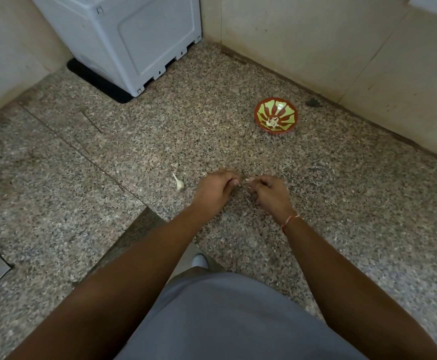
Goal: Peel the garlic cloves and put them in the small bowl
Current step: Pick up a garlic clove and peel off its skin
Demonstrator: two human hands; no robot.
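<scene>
Speckled granite counter (316, 203): both hands' fingers (234, 181) pinch a garlic clove (247, 181).

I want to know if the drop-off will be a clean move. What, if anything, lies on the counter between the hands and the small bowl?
Nothing visible. The hands work a clove over the bare speckled counter, and the stretch up and right to the small bowl is open. The loose garlic clove lies left of the hands, off that path.

Both hands (243, 189) pinch a clove over counter (342, 203); unpeeled clove (179, 183) left, bowl (276, 114) w/ peeled ones behind.
</scene>
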